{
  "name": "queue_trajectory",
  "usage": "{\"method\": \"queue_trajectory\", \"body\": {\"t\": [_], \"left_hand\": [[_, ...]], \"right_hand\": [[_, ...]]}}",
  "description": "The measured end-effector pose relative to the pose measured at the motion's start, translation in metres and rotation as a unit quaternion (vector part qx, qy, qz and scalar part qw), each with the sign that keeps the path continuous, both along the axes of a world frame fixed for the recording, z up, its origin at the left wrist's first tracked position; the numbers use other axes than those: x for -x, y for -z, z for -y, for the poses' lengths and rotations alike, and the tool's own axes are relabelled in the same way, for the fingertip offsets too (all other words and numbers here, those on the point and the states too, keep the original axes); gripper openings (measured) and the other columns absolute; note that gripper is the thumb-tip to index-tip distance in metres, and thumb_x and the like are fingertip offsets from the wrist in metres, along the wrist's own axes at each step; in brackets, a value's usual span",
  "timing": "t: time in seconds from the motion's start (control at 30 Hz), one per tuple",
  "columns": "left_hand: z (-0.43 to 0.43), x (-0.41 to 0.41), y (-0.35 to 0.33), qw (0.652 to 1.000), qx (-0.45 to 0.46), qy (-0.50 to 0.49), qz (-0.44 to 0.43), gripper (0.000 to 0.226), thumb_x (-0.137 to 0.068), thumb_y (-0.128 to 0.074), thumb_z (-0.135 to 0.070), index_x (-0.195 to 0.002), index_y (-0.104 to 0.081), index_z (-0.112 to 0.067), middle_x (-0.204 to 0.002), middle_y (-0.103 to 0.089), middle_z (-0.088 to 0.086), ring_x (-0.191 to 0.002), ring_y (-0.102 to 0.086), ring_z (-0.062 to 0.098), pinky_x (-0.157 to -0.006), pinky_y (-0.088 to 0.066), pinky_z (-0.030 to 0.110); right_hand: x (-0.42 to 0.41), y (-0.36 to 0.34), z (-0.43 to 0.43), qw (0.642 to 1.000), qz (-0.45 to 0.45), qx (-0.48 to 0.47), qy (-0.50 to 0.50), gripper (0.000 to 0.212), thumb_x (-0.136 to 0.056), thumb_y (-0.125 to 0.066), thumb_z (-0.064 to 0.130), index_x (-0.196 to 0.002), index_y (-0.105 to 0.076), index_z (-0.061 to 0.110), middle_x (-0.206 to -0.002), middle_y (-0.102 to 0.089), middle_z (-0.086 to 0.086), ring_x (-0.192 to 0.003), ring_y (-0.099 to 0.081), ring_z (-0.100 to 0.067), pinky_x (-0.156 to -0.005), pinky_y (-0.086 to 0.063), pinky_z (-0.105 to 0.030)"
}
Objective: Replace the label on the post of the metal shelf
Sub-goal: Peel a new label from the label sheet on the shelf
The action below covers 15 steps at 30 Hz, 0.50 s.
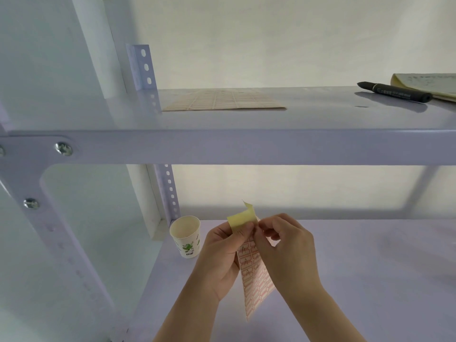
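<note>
Label strip point(255, 277): held upright over the lower shelf point(370, 267). Likely risk: tearing, or sticking to itself, if peeled crookedly or too fast. Pink-bordered rows, several marked "A"; yellow backing curled over at top. Left hand point(222, 253) gripping the strip; right hand point(287, 245) pinching its top edge. Nearby: paper cup point(186, 235), post point(170, 193). Above: spare sheet point(222, 101), marker point(394, 92).
</note>
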<state>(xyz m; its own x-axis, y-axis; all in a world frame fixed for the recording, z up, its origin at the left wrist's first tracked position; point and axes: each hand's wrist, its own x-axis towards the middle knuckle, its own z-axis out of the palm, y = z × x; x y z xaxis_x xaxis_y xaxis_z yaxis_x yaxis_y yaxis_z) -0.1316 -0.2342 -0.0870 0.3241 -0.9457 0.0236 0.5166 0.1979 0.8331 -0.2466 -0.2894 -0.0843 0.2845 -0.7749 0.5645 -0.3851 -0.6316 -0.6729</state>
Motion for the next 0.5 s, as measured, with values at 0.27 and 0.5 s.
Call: {"method": "queue_trajectory", "body": {"t": [0.27, 0.5], "left_hand": [[-0.0004, -0.0031, 0.0025, 1.0, -0.009, -0.02, 0.008, 0.025, -0.086, -0.065, -0.011, -0.103, -0.073, 0.004, -0.102, -0.074, 0.026, -0.098, -0.07, 0.039, -0.087, -0.057, 0.048], [-0.0006, -0.0025, 0.0027, 0.998, -0.001, -0.03, 0.048, 0.024, -0.083, -0.066, -0.016, -0.099, -0.076, -0.002, -0.095, -0.077, 0.018, -0.088, -0.072, 0.028, -0.081, -0.058, 0.039]], "right_hand": [[0.0042, -0.0022, 0.0003, 0.998, 0.035, -0.037, -0.039, 0.012, -0.085, -0.072, 0.015, -0.076, -0.073, 0.023, -0.076, -0.069, 0.015, -0.08, -0.065, -0.005, -0.06, -0.049, -0.012], [0.0077, -0.0046, 0.0021, 0.998, 0.027, -0.038, -0.039, 0.015, -0.085, -0.071, 0.013, -0.075, -0.071, 0.024, -0.074, -0.068, 0.014, -0.074, -0.064, -0.009, -0.06, -0.05, -0.017]]}}
